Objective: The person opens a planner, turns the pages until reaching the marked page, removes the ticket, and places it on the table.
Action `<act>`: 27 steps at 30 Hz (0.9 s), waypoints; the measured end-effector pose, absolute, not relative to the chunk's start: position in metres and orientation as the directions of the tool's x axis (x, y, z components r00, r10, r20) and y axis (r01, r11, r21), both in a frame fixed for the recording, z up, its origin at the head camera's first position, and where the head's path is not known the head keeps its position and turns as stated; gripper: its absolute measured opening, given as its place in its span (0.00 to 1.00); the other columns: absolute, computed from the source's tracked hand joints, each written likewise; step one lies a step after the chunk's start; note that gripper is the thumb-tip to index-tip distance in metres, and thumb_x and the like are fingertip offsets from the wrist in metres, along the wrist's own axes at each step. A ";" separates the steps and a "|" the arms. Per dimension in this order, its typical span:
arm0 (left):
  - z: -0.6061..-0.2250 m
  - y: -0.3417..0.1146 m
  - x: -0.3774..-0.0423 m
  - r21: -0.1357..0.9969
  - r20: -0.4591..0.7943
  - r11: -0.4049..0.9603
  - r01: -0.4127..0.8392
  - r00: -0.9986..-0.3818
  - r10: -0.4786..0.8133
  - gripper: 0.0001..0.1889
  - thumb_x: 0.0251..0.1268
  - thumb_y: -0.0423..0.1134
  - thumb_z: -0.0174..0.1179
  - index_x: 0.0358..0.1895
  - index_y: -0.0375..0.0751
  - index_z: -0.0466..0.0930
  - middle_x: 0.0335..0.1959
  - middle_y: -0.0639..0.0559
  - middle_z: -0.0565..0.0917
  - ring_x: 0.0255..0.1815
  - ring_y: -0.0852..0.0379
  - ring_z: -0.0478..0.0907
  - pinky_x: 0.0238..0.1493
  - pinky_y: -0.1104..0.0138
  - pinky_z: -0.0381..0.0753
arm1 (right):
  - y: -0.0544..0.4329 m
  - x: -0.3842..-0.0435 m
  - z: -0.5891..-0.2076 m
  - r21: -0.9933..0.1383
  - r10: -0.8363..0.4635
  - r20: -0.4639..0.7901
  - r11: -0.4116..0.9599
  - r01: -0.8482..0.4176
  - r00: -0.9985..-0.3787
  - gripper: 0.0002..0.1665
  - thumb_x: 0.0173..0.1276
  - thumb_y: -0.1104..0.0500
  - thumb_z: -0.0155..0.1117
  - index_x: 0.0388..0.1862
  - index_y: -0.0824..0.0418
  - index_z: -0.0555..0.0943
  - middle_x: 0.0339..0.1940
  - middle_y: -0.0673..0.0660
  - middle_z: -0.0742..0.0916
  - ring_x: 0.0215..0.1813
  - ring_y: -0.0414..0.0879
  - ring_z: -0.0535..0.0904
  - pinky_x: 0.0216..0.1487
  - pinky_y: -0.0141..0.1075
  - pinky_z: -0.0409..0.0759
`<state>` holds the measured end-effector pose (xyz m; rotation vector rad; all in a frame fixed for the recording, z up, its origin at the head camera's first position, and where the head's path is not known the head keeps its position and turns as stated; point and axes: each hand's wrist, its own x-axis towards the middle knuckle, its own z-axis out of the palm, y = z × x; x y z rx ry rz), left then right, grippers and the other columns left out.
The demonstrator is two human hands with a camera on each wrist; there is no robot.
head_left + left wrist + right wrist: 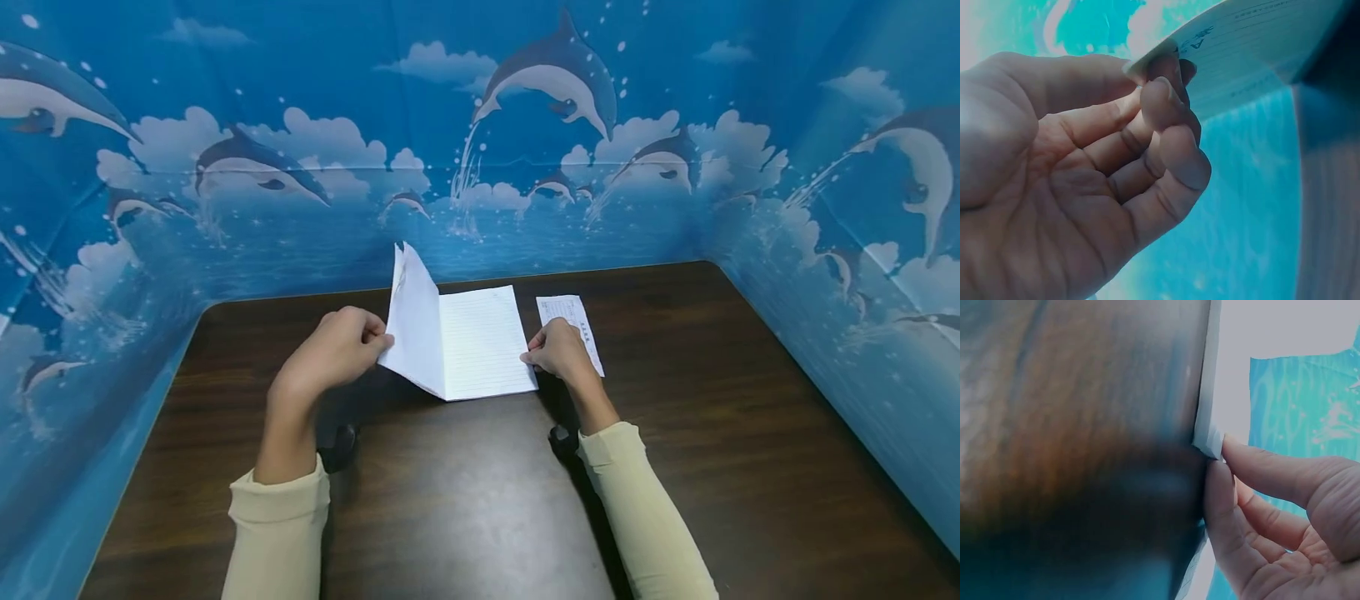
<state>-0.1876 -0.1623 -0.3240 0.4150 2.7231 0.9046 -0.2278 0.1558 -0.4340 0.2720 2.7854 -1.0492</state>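
Observation:
A notebook [487, 346] with lined white pages lies opened on the table. My left hand [341, 346] pinches the outer edge of its raised left side, the cover [414, 333], between thumb and fingers; in the left wrist view printing shows on that cover's outer face [1254, 44]. At the notebook's lower right corner, my right hand [561, 350] pinches the stack of pages between thumb and forefinger, as the page edges [1207, 406] in the right wrist view show. Partly behind the right hand lies a small printed paper slip [570, 312].
The dark wooden table [465, 500] has rounded far corners. A blue curtain [337, 233] printed with dolphins and clouds surrounds it on the far, left and right sides. Dark wrist straps sit at both wrists.

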 end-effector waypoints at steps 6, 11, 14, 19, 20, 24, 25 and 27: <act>-0.311 -0.127 -0.195 0.612 -0.133 0.753 0.242 -0.907 0.400 0.13 0.82 0.33 0.56 0.38 0.31 0.87 0.20 0.51 0.72 0.22 0.56 0.65 0.30 0.62 0.68 | 0.157 -0.230 -0.437 -0.641 0.099 -0.178 0.743 0.191 -0.979 0.08 0.63 0.63 0.83 0.32 0.65 0.90 0.24 0.57 0.90 0.23 0.41 0.79 0.25 0.32 0.73; -0.314 -0.102 -0.199 0.641 -0.127 0.718 0.272 -0.885 0.448 0.21 0.84 0.33 0.54 0.23 0.38 0.77 0.16 0.54 0.63 0.19 0.58 0.59 0.29 0.63 0.65 | 0.160 -0.231 -0.439 -0.629 0.113 -0.197 0.747 0.214 -0.974 0.08 0.63 0.62 0.83 0.33 0.64 0.90 0.23 0.56 0.90 0.22 0.41 0.79 0.24 0.32 0.74; -0.317 -0.093 -0.202 0.650 -0.121 0.707 0.281 -0.879 0.461 0.17 0.84 0.33 0.54 0.32 0.34 0.85 0.19 0.52 0.66 0.19 0.58 0.60 0.27 0.64 0.65 | 0.161 -0.232 -0.438 -0.626 0.114 -0.199 0.750 0.215 -0.973 0.08 0.64 0.61 0.83 0.33 0.64 0.90 0.24 0.56 0.90 0.23 0.42 0.79 0.25 0.32 0.74; -0.323 -0.075 -0.203 0.643 -0.119 0.708 0.291 -0.875 0.469 0.15 0.85 0.34 0.53 0.51 0.27 0.88 0.39 0.37 0.86 0.31 0.52 0.79 0.30 0.66 0.76 | 0.163 -0.230 -0.438 -0.635 0.125 -0.191 0.741 0.219 -0.974 0.08 0.64 0.62 0.83 0.33 0.64 0.90 0.26 0.57 0.90 0.25 0.42 0.80 0.27 0.32 0.74; -0.324 -0.070 -0.203 0.641 -0.119 0.710 0.291 -0.877 0.466 0.15 0.85 0.34 0.53 0.53 0.27 0.87 0.46 0.34 0.87 0.36 0.50 0.82 0.32 0.65 0.79 | 0.163 -0.229 -0.438 -0.639 0.124 -0.193 0.737 0.221 -0.973 0.08 0.64 0.62 0.82 0.34 0.64 0.90 0.27 0.57 0.90 0.25 0.42 0.80 0.27 0.32 0.75; -0.327 -0.057 -0.203 0.616 -0.110 0.726 0.306 -0.879 0.464 0.15 0.84 0.35 0.54 0.52 0.27 0.88 0.53 0.33 0.88 0.46 0.44 0.83 0.38 0.60 0.83 | 0.163 -0.228 -0.439 -0.652 0.121 -0.200 0.724 0.225 -0.972 0.08 0.64 0.62 0.82 0.34 0.64 0.89 0.27 0.57 0.90 0.24 0.41 0.81 0.26 0.31 0.75; -0.328 -0.053 -0.204 0.607 -0.111 0.731 0.312 -0.877 0.467 0.15 0.84 0.35 0.54 0.51 0.28 0.88 0.50 0.35 0.89 0.44 0.46 0.83 0.38 0.60 0.83 | 0.163 -0.228 -0.440 -0.654 0.122 -0.201 0.722 0.226 -0.972 0.07 0.64 0.62 0.82 0.34 0.64 0.89 0.27 0.57 0.90 0.24 0.41 0.81 0.26 0.31 0.74; -0.331 -0.047 -0.206 0.585 -0.114 0.742 0.329 -0.872 0.477 0.15 0.84 0.35 0.54 0.48 0.28 0.89 0.42 0.38 0.90 0.39 0.48 0.81 0.36 0.61 0.81 | 0.162 -0.228 -0.440 -0.653 0.125 -0.199 0.722 0.227 -0.972 0.07 0.64 0.62 0.82 0.33 0.64 0.89 0.27 0.57 0.90 0.25 0.41 0.80 0.26 0.30 0.74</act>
